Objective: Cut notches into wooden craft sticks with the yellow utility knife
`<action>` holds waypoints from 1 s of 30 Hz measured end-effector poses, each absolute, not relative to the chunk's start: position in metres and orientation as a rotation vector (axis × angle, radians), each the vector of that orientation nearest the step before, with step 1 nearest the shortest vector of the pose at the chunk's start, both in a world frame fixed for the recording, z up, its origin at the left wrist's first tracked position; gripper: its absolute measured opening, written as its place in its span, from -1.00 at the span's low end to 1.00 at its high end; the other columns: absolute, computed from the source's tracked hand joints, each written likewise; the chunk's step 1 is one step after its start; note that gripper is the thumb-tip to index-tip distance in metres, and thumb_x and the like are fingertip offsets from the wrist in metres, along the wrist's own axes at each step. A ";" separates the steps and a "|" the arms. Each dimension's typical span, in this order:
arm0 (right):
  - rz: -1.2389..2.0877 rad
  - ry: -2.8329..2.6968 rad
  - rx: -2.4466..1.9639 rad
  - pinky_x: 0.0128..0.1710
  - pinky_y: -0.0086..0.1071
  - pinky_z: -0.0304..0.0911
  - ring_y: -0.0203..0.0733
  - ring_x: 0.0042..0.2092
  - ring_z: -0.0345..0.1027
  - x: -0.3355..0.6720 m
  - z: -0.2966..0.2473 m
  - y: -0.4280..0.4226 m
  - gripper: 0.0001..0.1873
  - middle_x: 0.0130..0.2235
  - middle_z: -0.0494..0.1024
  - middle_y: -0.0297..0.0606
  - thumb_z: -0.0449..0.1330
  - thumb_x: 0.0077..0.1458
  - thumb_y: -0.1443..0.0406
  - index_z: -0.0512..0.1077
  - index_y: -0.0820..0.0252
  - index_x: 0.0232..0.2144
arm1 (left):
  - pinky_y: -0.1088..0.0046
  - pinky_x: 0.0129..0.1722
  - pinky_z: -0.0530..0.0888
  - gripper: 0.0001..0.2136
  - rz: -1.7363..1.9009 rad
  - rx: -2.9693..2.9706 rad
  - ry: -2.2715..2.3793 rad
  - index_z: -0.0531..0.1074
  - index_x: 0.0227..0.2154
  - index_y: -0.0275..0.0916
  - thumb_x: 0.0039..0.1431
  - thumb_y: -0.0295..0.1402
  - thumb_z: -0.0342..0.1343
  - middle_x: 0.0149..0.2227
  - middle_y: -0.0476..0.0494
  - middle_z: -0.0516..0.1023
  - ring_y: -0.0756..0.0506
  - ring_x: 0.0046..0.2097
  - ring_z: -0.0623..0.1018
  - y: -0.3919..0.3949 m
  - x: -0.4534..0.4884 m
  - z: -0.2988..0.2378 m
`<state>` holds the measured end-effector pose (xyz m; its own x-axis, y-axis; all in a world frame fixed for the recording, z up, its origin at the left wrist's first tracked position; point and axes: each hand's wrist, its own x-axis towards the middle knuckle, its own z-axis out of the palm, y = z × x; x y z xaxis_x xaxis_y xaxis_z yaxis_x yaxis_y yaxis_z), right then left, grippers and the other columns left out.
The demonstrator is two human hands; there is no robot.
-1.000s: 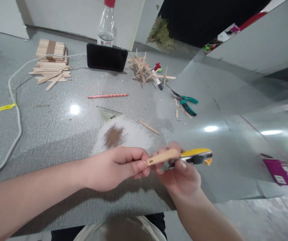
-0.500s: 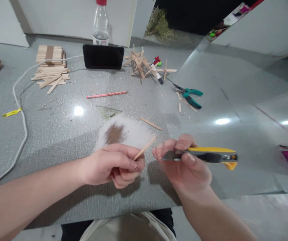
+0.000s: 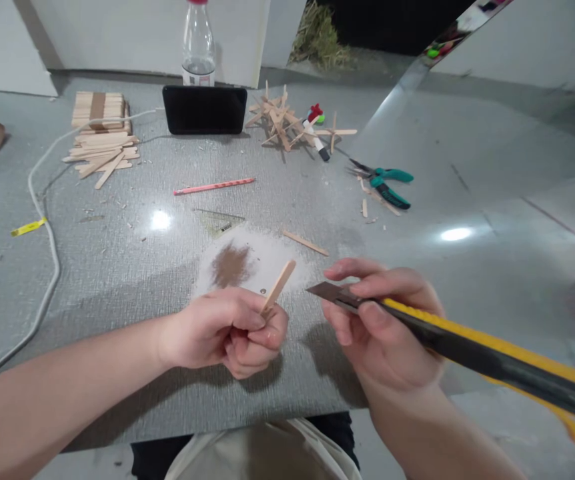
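My left hand point(image 3: 230, 331) is closed around the lower end of a short wooden craft stick point(image 3: 278, 285), which points up and to the right. My right hand point(image 3: 385, 327) grips a yellow and black utility knife point(image 3: 472, 347) with its blade out. The blade tip point(image 3: 320, 289) points left, a short gap from the stick. Both hands hover over the near edge of the grey table point(image 3: 117, 267), just in front of a white patch with brown dust point(image 3: 240, 263).
Farther back lie a loose craft stick point(image 3: 305, 243), a clear set square point(image 3: 219, 221), a pink pencil point(image 3: 214, 187), teal pliers point(image 3: 385, 185), a glued stick structure point(image 3: 280, 123), a black phone point(image 3: 204, 110), a bottle point(image 3: 197, 43) and stacked sticks point(image 3: 100, 130). A white cable point(image 3: 47, 233) runs down the left.
The hands have come apart: the stick no longer lies against the knife. My left hand turned the stick upright, and the knife swung so its handle points toward the lower right.
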<state>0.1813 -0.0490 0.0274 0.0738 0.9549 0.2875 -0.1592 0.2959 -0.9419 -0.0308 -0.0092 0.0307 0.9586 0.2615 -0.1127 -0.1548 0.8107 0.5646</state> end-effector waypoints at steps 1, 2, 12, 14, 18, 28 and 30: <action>0.993 -1.226 -0.928 -0.71 -0.48 0.16 -0.43 -0.57 0.35 0.181 0.028 -0.051 -0.94 -0.07 0.64 -0.26 0.29 0.24 0.28 0.58 0.00 -0.23 | 0.53 -0.62 -0.05 -0.81 0.215 0.593 0.191 0.14 -0.53 -0.19 0.13 -0.28 -0.01 -0.67 0.19 -0.04 0.10 -0.63 -0.06 -0.010 -0.030 0.030; 0.959 -1.275 -0.976 -0.69 -0.46 0.20 -0.48 -0.62 0.28 0.180 0.028 -0.053 -0.90 -0.06 0.64 -0.28 0.26 0.26 0.30 0.57 0.00 -0.21 | 0.54 -0.62 -0.05 -0.81 0.209 0.604 0.199 0.16 -0.52 -0.19 0.13 -0.27 -0.02 -0.68 0.19 -0.04 0.10 -0.63 -0.07 -0.010 -0.029 0.030; 0.856 -1.608 -1.145 -0.35 -0.31 0.47 -0.20 -0.35 0.56 0.178 0.031 -0.049 -0.90 -0.33 0.63 -0.36 0.27 0.22 0.30 0.52 0.00 -0.19 | 0.50 -0.55 0.05 -0.66 0.205 0.877 0.394 0.23 -0.55 -0.25 0.31 -0.22 0.06 -0.60 0.10 0.18 0.09 -0.55 0.14 -0.013 -0.025 0.025; 0.839 -1.618 -1.148 -0.38 -0.32 0.45 -0.21 -0.39 0.54 0.177 0.032 -0.050 -0.93 -0.36 0.62 -0.38 0.28 0.20 0.33 0.49 0.02 -0.27 | 0.48 -0.54 0.03 -0.54 0.210 0.957 0.452 0.17 -0.57 -0.24 0.35 -0.05 0.06 -0.61 0.12 0.14 0.09 -0.55 0.10 -0.015 -0.026 0.024; 0.763 -1.629 -1.187 -0.38 -0.36 0.42 -0.23 -0.39 0.53 0.173 0.035 -0.050 -0.89 -0.38 0.62 -0.42 0.27 0.16 0.37 0.48 0.01 -0.33 | 0.49 -0.52 0.09 -0.53 0.182 1.126 0.559 0.21 -0.53 -0.24 0.40 -0.01 -0.03 -0.58 0.11 0.17 0.08 -0.53 0.13 -0.016 -0.026 0.028; 0.664 -1.521 -1.275 -0.39 -0.31 0.43 -0.24 -0.43 0.47 0.184 0.029 -0.049 -0.91 -0.36 0.61 -0.40 0.28 0.18 0.35 0.52 0.02 -0.28 | 0.49 -0.37 0.32 -0.87 0.342 1.505 0.696 0.39 -0.21 -0.25 0.34 -0.33 -0.03 -0.38 0.02 0.38 0.03 -0.37 0.35 -0.009 -0.027 0.029; 0.648 -1.531 -1.277 -0.39 -0.30 0.43 -0.22 -0.40 0.50 0.184 0.030 -0.049 -0.90 -0.36 0.60 -0.40 0.27 0.18 0.35 0.52 0.00 -0.27 | 0.48 -0.35 0.37 -0.88 0.522 1.711 0.720 0.38 -0.18 -0.26 0.32 -0.32 0.06 -0.34 -0.02 0.43 0.02 -0.35 0.40 -0.010 -0.027 0.026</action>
